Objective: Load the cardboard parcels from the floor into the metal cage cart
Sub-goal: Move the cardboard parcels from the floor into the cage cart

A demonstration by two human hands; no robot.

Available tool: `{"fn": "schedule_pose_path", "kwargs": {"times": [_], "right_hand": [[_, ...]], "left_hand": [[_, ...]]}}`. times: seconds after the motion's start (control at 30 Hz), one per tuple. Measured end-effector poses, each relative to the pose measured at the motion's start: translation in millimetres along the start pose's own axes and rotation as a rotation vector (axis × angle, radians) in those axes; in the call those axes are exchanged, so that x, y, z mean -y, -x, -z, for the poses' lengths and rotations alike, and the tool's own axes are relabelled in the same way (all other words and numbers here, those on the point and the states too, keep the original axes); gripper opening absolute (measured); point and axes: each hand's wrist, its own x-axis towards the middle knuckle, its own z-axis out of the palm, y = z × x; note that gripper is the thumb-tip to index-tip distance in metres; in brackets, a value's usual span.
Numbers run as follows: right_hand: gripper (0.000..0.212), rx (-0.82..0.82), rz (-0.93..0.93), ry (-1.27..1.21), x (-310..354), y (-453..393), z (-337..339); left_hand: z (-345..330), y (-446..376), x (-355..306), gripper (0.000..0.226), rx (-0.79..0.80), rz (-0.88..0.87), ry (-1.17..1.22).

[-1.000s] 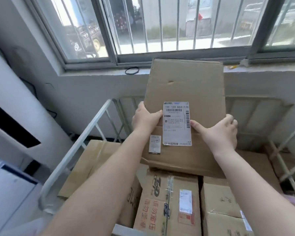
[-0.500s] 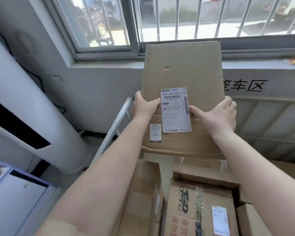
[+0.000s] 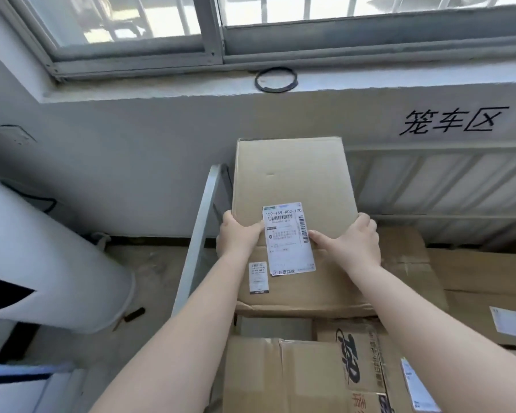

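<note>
Below window bars, hands (image 3: 298, 242) grip a labelled cardboard parcel (image 3: 292, 180).

single head-worn view, facing forward and down, close over both forearms

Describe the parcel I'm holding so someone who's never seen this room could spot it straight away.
Look below the barred window, where the metal cage cart stands against the wall. The plain cardboard parcel leans upright on the stacked boxes, held at each edge by the left hand and right hand. It alone carries a white shipping label reading 159-159-K02-170.
</note>
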Motion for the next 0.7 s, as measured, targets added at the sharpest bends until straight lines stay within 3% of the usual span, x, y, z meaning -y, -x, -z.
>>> {"fn": "schedule_pose_path", "kwargs": {"times": [0.17, 0.33, 0.7], "right_hand": [[0.100, 0.121, -0.080, 0.012, -14.5, -39.4, -65.1], [0.095, 0.185, -0.118, 0.042, -47.6, -76.7, -131.9], [0.093, 0.260, -0.242, 0.039, -140.9, -112.7, -254.7]], "left_hand": [[-20.4, -58.5, 39.8, 0.073, 0.003, 0.070, -0.133], [-51.0, -121.1, 88.6, 0.072, 0.126, 0.211, -0.264], [-121.5, -186.2, 204.7, 0.074, 0.238, 0.288, -0.297]]}}
